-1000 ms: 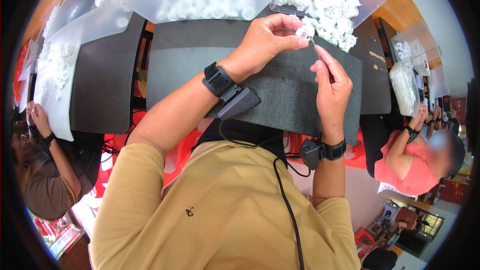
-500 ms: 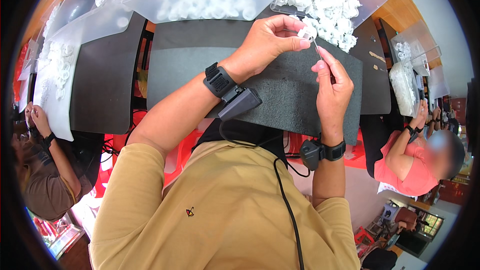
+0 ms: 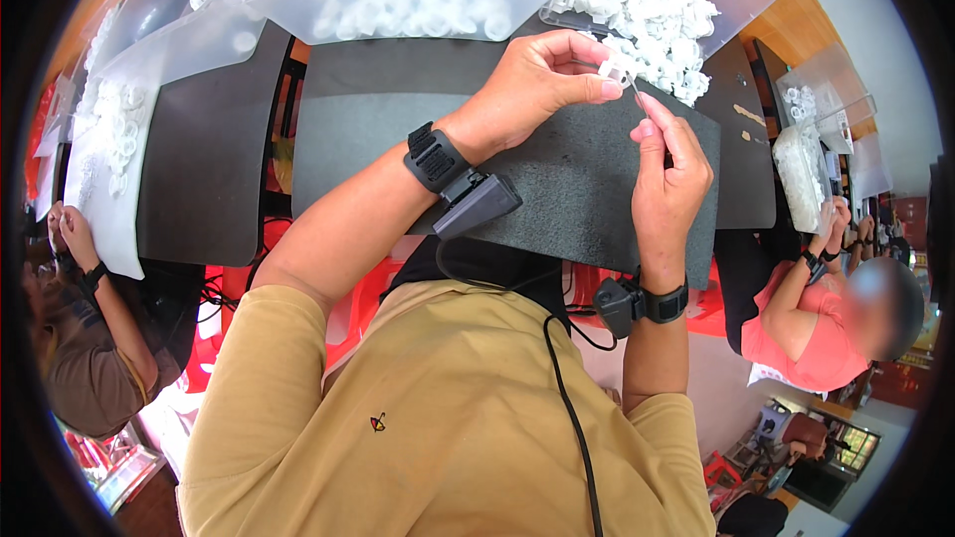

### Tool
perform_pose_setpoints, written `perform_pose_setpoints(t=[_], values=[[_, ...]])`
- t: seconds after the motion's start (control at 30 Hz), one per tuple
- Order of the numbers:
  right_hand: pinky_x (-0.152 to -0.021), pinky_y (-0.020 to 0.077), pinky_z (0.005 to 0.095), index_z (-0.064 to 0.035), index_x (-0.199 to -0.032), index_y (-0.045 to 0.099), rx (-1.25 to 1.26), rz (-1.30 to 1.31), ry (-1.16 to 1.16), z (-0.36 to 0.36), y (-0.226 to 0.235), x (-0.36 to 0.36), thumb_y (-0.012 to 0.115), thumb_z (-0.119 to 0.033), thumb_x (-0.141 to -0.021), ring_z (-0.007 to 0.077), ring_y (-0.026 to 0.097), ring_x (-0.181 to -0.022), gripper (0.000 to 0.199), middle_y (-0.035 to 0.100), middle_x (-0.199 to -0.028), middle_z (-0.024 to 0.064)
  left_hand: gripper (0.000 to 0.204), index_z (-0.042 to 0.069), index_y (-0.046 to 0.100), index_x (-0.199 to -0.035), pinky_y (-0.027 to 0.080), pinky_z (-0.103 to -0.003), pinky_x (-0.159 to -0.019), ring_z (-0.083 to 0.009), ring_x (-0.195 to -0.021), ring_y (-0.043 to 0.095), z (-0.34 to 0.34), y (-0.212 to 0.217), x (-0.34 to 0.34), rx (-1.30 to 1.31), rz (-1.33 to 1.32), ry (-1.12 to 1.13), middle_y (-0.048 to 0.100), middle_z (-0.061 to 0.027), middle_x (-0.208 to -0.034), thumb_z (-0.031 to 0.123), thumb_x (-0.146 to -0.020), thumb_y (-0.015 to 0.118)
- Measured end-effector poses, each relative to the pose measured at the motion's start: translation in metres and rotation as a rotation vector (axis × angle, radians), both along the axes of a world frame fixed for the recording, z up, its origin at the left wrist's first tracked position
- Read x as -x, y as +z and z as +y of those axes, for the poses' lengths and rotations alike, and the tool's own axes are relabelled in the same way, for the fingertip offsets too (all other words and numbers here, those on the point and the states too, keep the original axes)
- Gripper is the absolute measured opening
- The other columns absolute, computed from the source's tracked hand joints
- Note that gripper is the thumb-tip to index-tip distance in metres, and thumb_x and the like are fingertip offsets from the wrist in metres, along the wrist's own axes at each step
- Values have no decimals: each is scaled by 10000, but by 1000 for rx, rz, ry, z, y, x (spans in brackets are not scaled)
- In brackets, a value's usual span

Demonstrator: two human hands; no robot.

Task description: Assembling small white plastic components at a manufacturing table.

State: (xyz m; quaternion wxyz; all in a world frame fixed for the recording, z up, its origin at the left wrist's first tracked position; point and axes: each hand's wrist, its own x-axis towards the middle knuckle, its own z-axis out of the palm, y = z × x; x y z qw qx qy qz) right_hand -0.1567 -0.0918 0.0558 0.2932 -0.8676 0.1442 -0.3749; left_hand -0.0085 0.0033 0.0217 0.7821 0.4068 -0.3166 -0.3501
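Observation:
Between thumb and fingers, my left hand point(image 3: 557, 70) pinches a small white ring-shaped plastic part point(image 3: 615, 70) above the far side of the table. My right hand point(image 3: 672, 154) is closed on a thin metal pick-like tool point(image 3: 637, 89), its tip reaching up to the white part. Just beyond my hands lies a big heap of similar white plastic parts point(image 3: 647, 0). Fingers cover some of the part, so its exact shape is hard to make out. Both wrists carry black strapped devices.
A translucent bin point(image 3: 398, 5) of white parts stands at the far edge of the dark table point(image 3: 398, 89). A dark textured mat point(image 3: 567, 189) lies under my hands. Co-workers sit left point(image 3: 99, 338) and right point(image 3: 806, 318). A black cable point(image 3: 567, 388) runs down my front.
My right hand has shifted slightly right, and the tool is now tilted differently against the white part. The left hand keeps its hold, with the part turned a little.

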Motion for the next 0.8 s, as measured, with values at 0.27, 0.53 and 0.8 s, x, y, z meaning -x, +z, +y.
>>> perform_pose_setpoints(t=[0.27,0.53,0.8], values=[[-602,466,326,-81,-1021,678,466,218,-58,-7,29,6,585,-2,-817,249,597,-654,239,582,-735,95,271,3,625,-1047,518,-273,-856,-129,-959,629,1,3,-1,-45,-138,23,665,-75,-1027,15,-795,721],[-620,465,363,-81,-1014,641,325,286,6,-20,58,12,531,-74,-901,305,613,-713,158,612,-804,128,282,-5,616,-1055,516,-268,-845,-122,-943,628,-1,-1,-3,-62,-55,27,664,-72,-1021,32,-798,725],[-621,458,363,-106,-1111,622,116,345,18,-10,42,7,503,-39,-906,279,601,-685,246,589,-764,133,288,-7,591,-1085,528,-262,-839,-128,-940,629,-1,-2,-1,-58,-2,4,648,-78,-1034,59,-829,704]])
